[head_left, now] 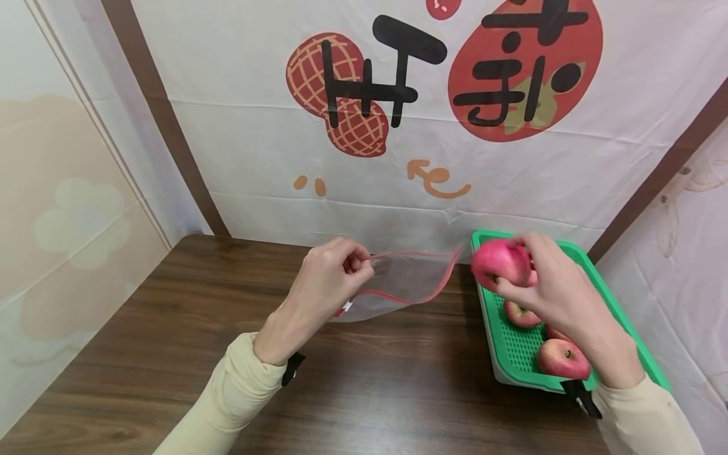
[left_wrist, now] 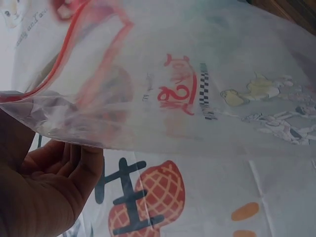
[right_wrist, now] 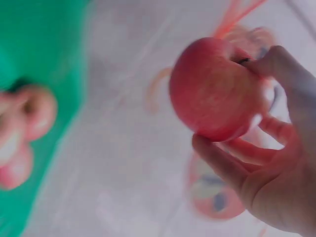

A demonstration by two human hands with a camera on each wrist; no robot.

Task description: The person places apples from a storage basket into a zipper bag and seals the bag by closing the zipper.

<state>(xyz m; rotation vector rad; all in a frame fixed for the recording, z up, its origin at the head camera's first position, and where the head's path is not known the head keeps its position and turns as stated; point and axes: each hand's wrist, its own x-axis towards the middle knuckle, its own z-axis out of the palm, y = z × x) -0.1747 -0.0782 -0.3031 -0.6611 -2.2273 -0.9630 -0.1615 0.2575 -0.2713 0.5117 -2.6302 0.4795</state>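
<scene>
My left hand (head_left: 330, 278) pinches the rim of a clear zip bag (head_left: 398, 278) with a red-edged mouth, which gapes toward the right. In the left wrist view the bag (left_wrist: 163, 94) spreads out sideways and shows red lettering and printed figures. A red apple (head_left: 497, 262) is in my right hand (head_left: 546, 284), held up over the near-left rim of a green basket (head_left: 514, 351). Fingers and thumb grip the apple (right_wrist: 212, 91) from one side in the right wrist view. Between apple and bag mouth there is a small gap.
Several more apples (head_left: 563, 359) lie in the basket at the right end of the brown wooden table (head_left: 364, 392). Behind the table hangs a white printed cloth (head_left: 244, 158). Another pale sheet (head_left: 74, 221) stands along the left side.
</scene>
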